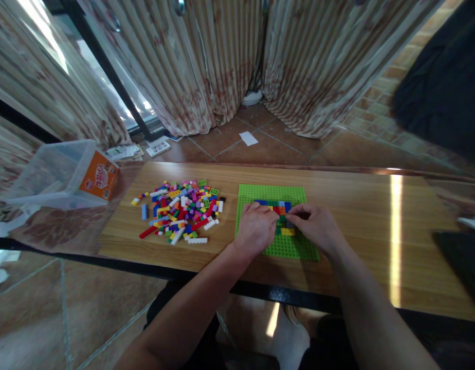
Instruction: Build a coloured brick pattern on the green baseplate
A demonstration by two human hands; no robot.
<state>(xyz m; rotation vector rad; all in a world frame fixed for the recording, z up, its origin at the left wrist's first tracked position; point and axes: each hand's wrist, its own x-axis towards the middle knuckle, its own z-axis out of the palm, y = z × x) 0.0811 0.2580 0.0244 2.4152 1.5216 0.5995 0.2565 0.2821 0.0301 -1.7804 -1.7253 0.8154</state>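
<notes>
Bricks [287, 232] on green baseplate [272, 192] judged light, stiff; prob. best gripped by side walls. L hand [256, 228], R hand [317, 226] placed at bricks (grip can't be told).

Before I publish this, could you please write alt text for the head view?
A person's left hand and right hand work at colored bricks on a green baseplate on a wooden table. Loose bricks lie piled to the left, with a clear plastic bin farther left.
</notes>
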